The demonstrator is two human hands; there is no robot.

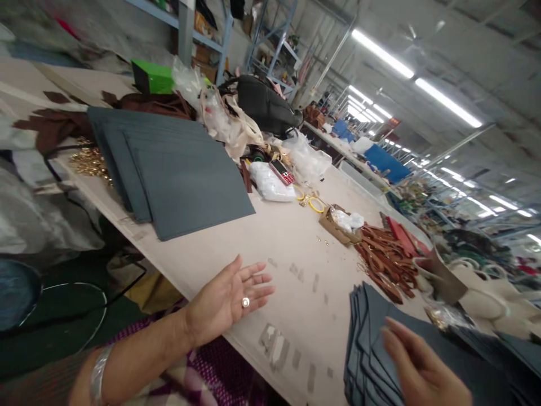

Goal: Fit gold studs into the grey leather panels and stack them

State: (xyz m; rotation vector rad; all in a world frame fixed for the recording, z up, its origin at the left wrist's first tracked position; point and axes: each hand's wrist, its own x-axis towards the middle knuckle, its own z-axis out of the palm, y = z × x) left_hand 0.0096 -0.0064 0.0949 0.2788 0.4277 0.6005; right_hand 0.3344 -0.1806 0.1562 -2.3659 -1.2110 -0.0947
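My left hand (pixel 234 298) hovers palm-up over the front edge of the table (pixel 296 282), fingers stretched and nothing in them. To its upper left lies a stack of dark grey sheets (pixel 190 175), fanned into overlapping layers. At the lower right, my right hand (pixel 422 366) is over another pile of dark grey pieces (pixel 380 338) whose left edges are curled. The right hand is slightly blurred, with thumb and fingers close together. Whether it touches the pile or pinches a piece cannot be made out.
Brown leather straps (pixel 384 259) lie beside a small cardboard box (pixel 340 225) at the right. A red phone (pixel 282 172) rests on a white plastic packet (pixel 270 183). Farther back are a black bag (pixel 266 104) and a green box (pixel 152 76). Gold metal pieces (pixel 91 160) lie at the left.
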